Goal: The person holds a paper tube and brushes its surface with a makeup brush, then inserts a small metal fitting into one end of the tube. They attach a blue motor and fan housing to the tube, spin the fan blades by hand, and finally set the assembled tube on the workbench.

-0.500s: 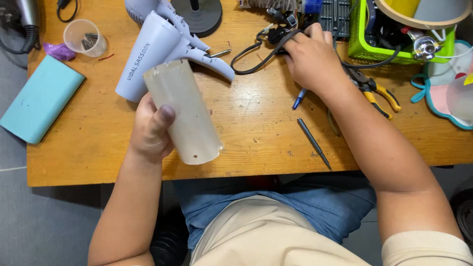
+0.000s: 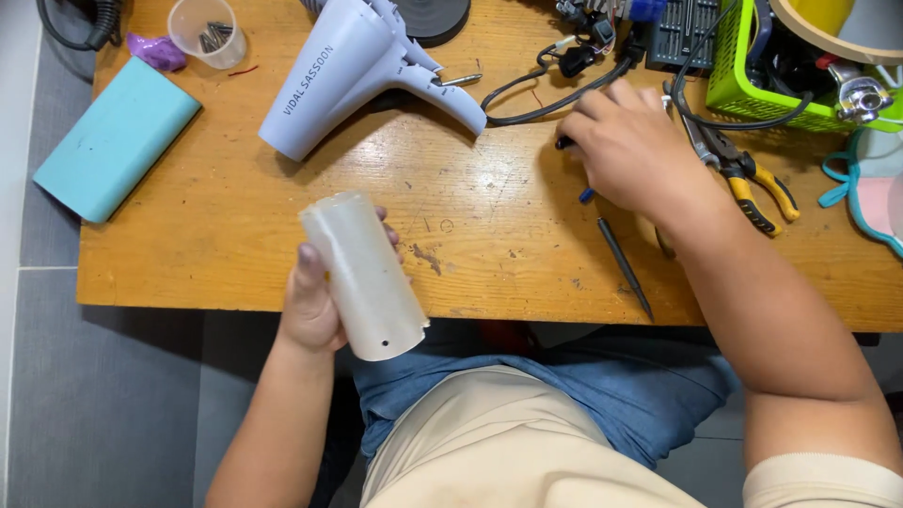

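Holding pale tube [image 2: 365,277], left hand [image 2: 315,301]

One head-worn view only, looking steeply down from close above. Wooden table [image 2: 235,245] fills the far half; lap and grey floor [image 2: 94,395] near. Both forearms enter from the near edge. No second view.

The left hand [image 2: 315,306] is raised at the lower left, fingers curled into a grip, thumb pressed flat across the front with its nail facing up. Its bare forearm runs down and out of frame. The right hand [image 2: 632,150] reaches forward, palm down, knuckles up, fingers bent and pointing left. The right forearm slants down to the lower right, ending at a pale sleeve.
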